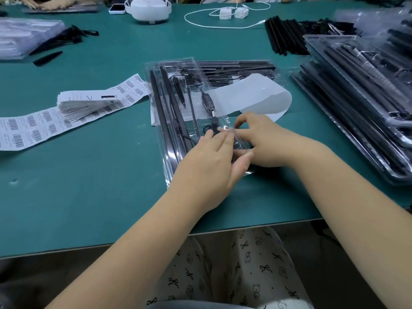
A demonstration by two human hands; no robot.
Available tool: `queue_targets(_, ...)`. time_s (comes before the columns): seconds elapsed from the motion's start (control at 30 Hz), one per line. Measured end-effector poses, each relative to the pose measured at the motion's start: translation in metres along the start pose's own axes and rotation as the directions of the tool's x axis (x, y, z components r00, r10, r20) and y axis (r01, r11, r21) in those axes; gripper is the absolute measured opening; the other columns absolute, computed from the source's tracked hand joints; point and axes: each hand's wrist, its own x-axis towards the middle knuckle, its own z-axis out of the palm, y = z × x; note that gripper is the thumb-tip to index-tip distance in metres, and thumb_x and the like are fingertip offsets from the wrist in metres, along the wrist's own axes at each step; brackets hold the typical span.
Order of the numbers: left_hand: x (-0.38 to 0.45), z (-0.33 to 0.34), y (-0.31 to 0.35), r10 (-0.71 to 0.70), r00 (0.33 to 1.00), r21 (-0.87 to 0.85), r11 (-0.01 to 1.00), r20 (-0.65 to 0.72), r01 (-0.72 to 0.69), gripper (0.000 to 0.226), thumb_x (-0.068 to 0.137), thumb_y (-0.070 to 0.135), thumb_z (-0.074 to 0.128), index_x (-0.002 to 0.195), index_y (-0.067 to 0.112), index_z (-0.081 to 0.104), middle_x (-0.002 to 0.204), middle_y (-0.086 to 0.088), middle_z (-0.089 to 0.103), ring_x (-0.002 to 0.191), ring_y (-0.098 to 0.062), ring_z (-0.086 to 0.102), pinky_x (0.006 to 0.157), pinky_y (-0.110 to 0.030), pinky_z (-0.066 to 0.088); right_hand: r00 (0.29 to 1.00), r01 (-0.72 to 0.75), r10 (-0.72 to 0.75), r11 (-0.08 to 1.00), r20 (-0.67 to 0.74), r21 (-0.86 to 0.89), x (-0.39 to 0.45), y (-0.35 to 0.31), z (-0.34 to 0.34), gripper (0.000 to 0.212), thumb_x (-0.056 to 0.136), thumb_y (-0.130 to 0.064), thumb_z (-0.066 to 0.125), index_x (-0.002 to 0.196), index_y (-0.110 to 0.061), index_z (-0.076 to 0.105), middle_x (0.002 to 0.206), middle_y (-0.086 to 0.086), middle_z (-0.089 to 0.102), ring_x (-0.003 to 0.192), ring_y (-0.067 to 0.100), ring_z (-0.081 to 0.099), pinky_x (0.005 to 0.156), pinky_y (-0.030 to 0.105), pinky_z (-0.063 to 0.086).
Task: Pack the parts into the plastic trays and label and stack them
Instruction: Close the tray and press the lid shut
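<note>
A clear plastic tray (156, 121) lies lengthwise in the middle of the green table, holding long black rods (166, 112), a black cable with a controller (206, 101) and a white paper strip (252, 94) curling off to the right. My left hand (207, 161) lies flat on the near end of the tray, fingers straight and pressing down. My right hand (260, 139) is beside it with curled fingers, pinching the tray's clear plastic near the cable plug. A second tray (236, 70) lies behind the first.
Barcode label sheets (66, 110) are fanned out to the left. Stacked packed trays (361, 101) fill the right side. Loose black rods (283, 36) lie at the back right, more trays (26, 36) at the back left, and a white headset (148, 8) and charger cable (225, 14) at the far edge.
</note>
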Motion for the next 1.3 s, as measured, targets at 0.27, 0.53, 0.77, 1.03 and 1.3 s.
queue_targets(0.27, -0.001, 0.003, 0.003, 0.042, 0.999, 0.122, 0.992, -0.022, -0.039, 0.070, 0.084, 0.048, 0.038, 0.120, -0.008, 0.059, 0.118, -0.021, 0.063, 0.115, -0.037, 0.057, 0.099, -0.038, 0.043, 0.997, 0.075, -0.061, 0.872, -0.045, 0.484, -0.009, 0.006, -0.004, 0.039, 0.080, -0.029, 0.071, 0.114, -0.044, 0.062, 0.125, -0.018, 0.050, 0.119, -0.002, 0.042, 0.102, 0.014, 0.029)
queue_targets(0.53, -0.001, 0.000, -0.003, 0.035, 0.999, -0.065, 0.997, -0.036, -0.037, 0.066, 0.091, 0.055, 0.046, 0.131, 0.002, 0.047, 0.142, -0.017, 0.040, 0.135, -0.027, 0.032, 0.105, -0.028, 0.025, 0.943, -0.173, 0.323, 0.272, 0.080, 0.947, -0.008, -0.015, -0.008, 0.025, 0.080, -0.020, 0.055, 0.063, -0.015, 0.072, 0.079, -0.004, 0.073, 0.084, 0.007, 0.060, 0.082, 0.025, 0.040)
queue_targets(0.77, 0.002, 0.005, -0.003, -0.054, 0.998, -0.030, 0.998, 0.045, 0.055, 0.078, 0.090, 0.054, 0.028, 0.150, 0.006, 0.012, 0.158, -0.014, 0.011, 0.147, -0.021, 0.005, 0.118, -0.031, 0.007, 0.846, -0.246, 0.526, 0.231, 0.092, 0.941, 0.006, -0.038, -0.004, 0.020, 0.086, -0.015, 0.053, 0.070, -0.013, 0.064, 0.061, -0.011, 0.069, 0.094, 0.024, 0.059, 0.100, 0.046, 0.044)
queue_targets(1.03, 0.007, 0.010, -0.003, 0.007, 0.995, 0.328, 0.944, 0.104, -0.041, 0.095, 0.081, 0.065, 0.001, 0.148, -0.001, 0.012, 0.156, -0.019, 0.017, 0.145, -0.027, 0.006, 0.113, -0.031, -0.008, 0.777, -0.144, 0.462, 0.791, -0.427, 0.594, -0.005, -0.032, 0.017, 0.038, 0.085, -0.032, 0.061, 0.061, -0.002, 0.060, 0.056, 0.017, 0.046, 0.054, 0.014, 0.035, 0.051, 0.026, 0.029)
queue_targets(1.3, 0.010, 0.008, -0.007, -0.062, 0.980, 0.241, 0.970, 0.190, 0.015, 0.099, 0.075, 0.076, 0.014, 0.150, 0.012, 0.014, 0.159, -0.008, 0.010, 0.147, -0.018, 0.003, 0.117, -0.043, 0.000, 0.792, -0.176, 0.421, 0.851, -0.442, 0.495, 0.002, -0.032, 0.017, 0.026, 0.090, -0.020, 0.055, 0.113, -0.023, 0.068, 0.105, -0.005, 0.068, 0.100, 0.012, 0.058, 0.072, 0.011, 0.030)
